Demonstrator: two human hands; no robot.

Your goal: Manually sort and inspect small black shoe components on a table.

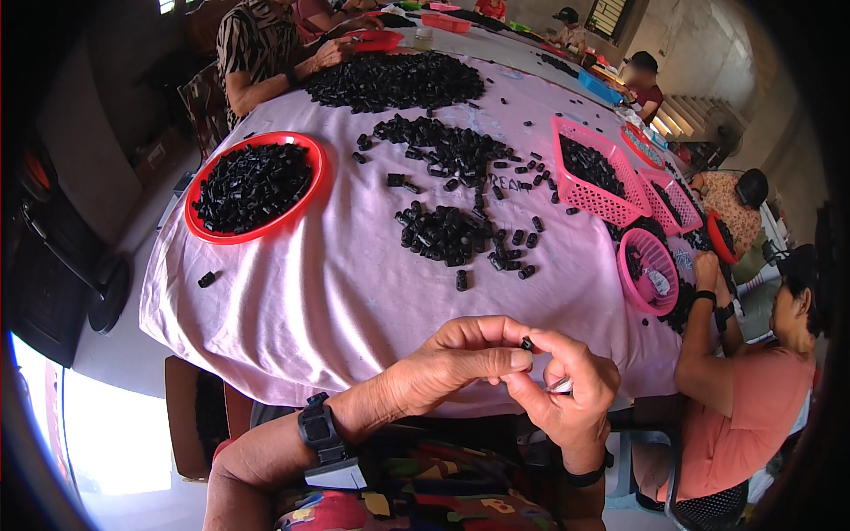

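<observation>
Pinch on small black piece (527, 343), at meeting of left hand (456, 356) and right hand (580, 380)

Held at the centre of the clock, above the near part of pink cloth (540, 292): squeezed between left thumb and left forefinger, with right fingertips close against the same spot — touching or just short of it, cannot tell. Tucked into the right-hand grip too, between thumb and curled fingers: slim shiny thing (560, 386), too small to name.

At eleven o'clock on the cloth, near pile (443, 234) of similar black pieces; farther out that way, middle pile (453, 146), then large pile (394, 81). At ten, red round tray (320, 168) heaped with more — and just below it, lone black piece (206, 280) on the cloth. At one, pink rectangular basket (591, 200) with black pieces inside; at two, round pink basket (653, 257). Just past three, seated co-worker in coral top (753, 411). On left wrist, at eight, black strapped device (319, 429); on right wrist, at five, dark band (586, 478).
</observation>
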